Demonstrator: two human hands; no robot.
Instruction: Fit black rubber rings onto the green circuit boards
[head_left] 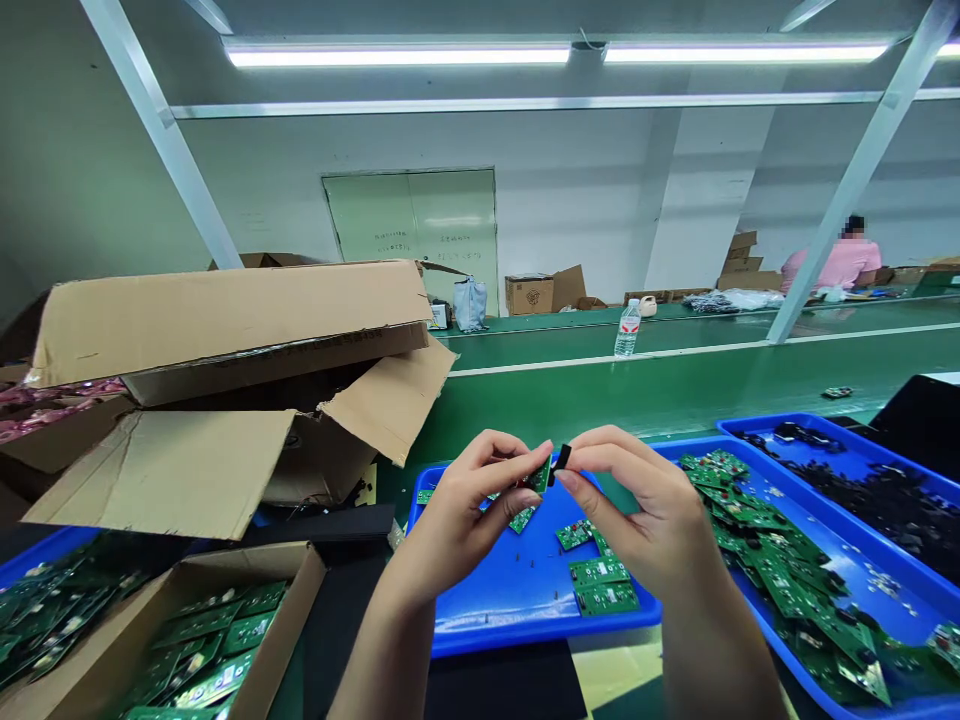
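Between the thumb and fingers of my left hand point(480, 500) is a small green circuit board point(539, 478), partly covered by the fingertips. My right hand point(637, 495) pinches a small black part point(562, 459) against the board's right edge. Whether the two are joined I cannot tell. Both hands are over a blue tray point(510, 640). In it lie several circuit boards point(600, 572) and a few tiny dark bits.
A second blue tray point(795, 660) with piled boards stands at right, beside another tray point(817, 425) of black parts. At left are an open carton point(225, 310) and a box point(311, 580) of boards. A bottle point(628, 328) stands farther back; a person point(829, 262) sits beyond.
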